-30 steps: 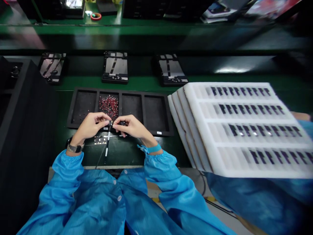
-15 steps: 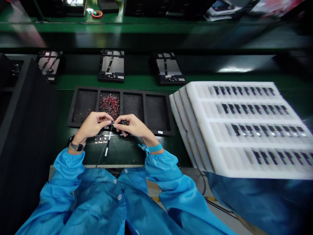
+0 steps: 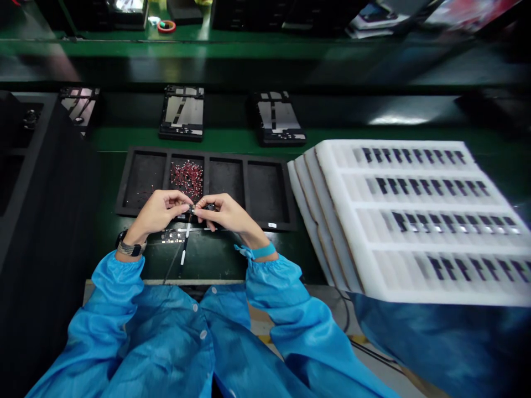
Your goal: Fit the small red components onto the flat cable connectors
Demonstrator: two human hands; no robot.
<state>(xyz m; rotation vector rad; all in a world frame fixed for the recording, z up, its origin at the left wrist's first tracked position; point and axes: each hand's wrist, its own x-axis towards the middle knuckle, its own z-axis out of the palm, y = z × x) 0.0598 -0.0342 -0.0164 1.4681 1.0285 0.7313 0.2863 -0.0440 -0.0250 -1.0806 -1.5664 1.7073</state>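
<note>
My left hand [image 3: 163, 211] pinches a small dark electronic part between thumb and fingertips, just over the front edge of a black compartment tray [image 3: 265, 221]. Its fingertips meet those of my right hand [image 3: 224, 213], which is closed on the same part from the other side. From the part a thin black-and-white ribbon strip [image 3: 185, 246] hangs toward me. A black piece [image 3: 211, 207] shows within my right fingers; its kind is unclear. Left of the strip, a small circuit board panel [image 3: 172, 236] lies on the green bench. Red wired bits [image 3: 187, 177] fill one tray compartment.
White foam trays [image 3: 348, 221] holding rows of black parts are stacked at the right. A tall black box [image 3: 50, 221] stands at the left. Opened tablet-like devices [image 3: 182, 113] sit along the line behind the tray. A red tape roll [image 3: 166, 26] rests on the upper shelf.
The devices behind the tray have shifted left. The strip's lower end has swung slightly right and nearer me, while both hands have kept their pinch almost in place.
</note>
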